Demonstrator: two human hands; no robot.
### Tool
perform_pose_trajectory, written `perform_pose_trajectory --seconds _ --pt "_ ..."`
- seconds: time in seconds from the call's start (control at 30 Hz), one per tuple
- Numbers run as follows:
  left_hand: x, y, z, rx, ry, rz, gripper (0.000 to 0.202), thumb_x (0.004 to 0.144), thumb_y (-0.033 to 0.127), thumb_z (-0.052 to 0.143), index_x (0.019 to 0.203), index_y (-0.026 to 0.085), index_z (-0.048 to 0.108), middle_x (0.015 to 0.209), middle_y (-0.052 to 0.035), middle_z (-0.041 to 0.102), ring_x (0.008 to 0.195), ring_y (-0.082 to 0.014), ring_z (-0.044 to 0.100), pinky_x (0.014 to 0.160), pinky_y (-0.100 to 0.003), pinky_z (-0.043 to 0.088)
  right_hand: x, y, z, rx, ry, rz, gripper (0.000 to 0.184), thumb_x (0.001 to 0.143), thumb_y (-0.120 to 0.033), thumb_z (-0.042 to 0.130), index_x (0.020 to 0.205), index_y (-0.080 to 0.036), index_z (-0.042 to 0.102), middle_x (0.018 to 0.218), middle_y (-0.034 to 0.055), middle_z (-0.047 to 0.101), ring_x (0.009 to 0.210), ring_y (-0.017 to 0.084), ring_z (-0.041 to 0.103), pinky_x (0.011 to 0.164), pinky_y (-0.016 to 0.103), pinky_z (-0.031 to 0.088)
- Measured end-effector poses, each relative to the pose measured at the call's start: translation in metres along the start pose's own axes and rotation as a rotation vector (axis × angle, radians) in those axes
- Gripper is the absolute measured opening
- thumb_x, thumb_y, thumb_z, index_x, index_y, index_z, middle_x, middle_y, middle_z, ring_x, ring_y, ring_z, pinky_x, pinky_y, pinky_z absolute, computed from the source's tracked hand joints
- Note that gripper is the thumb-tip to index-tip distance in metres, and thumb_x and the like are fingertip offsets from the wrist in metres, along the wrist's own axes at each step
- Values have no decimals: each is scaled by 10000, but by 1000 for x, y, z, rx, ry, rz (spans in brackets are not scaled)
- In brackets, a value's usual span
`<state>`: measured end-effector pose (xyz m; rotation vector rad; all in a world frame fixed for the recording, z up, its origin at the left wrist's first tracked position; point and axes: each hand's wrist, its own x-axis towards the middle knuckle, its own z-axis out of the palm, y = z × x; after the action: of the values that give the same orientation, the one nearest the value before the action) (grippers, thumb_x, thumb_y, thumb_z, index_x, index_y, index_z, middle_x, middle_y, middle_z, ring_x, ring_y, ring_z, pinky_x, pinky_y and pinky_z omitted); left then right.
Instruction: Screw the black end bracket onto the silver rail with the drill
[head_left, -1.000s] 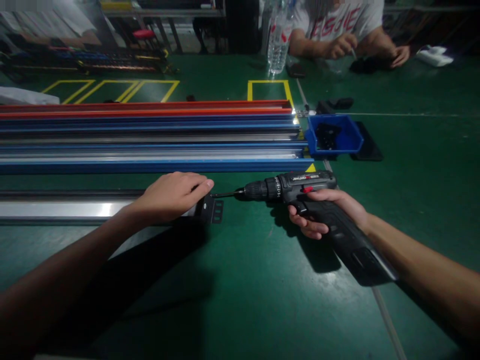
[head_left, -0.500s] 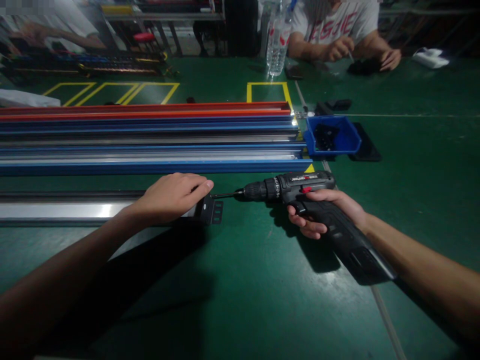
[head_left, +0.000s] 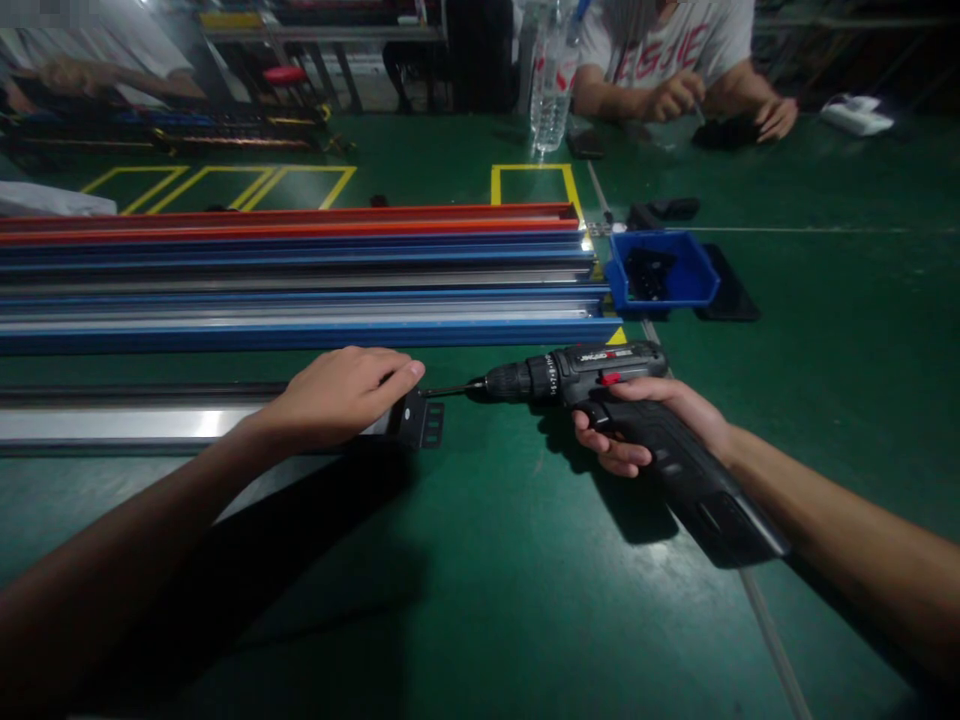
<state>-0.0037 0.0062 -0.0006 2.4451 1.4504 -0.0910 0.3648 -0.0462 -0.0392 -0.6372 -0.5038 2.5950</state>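
Note:
My right hand grips the handle of a black cordless drill lying sideways, its bit pointing left at a black end bracket. The bracket caps the end of a long silver and black rail lying on the green table. My left hand rests palm down over the rail's end, fingers curled on the bracket, holding it down. The bit's tip meets the bracket just beside my left fingertips.
Behind the rail lies a stack of long blue, silver and red rails. A blue bin with black parts stands at their right end. Across the table another person handles small parts beside a water bottle.

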Motion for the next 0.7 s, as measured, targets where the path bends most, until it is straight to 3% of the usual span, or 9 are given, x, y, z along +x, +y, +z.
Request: perform_pose_trajectory --seconds 0.33,0.53,0.7 --pt "0 -3 2 -6 16 -8 628 1016 589 254 1156 215 739 1240 -69 746 1130 -300 665 915 -363 468 0 -1 1 -4 4 2 375 929 -353 544 1090 -22 616 867 122 666 560 119 566 617 291 529" --pt "0 -4 2 -20 16 -8 667 1009 614 239 1195 209 735 1244 -93 736 1168 -335 647 965 -421 468 0 -2 2 -14 1 19 361 926 -360 537 1090 -44 594 868 113 657 567 121 561 619 298 524" --pt "0 -4 2 -10 12 -35 650 996 614 253 1146 224 752 1201 -97 743 1130 -344 651 946 -430 478 -1 -2 2 -21 12 23 371 930 -359 506 1097 -42 601 870 108 652 562 120 550 616 304 519"
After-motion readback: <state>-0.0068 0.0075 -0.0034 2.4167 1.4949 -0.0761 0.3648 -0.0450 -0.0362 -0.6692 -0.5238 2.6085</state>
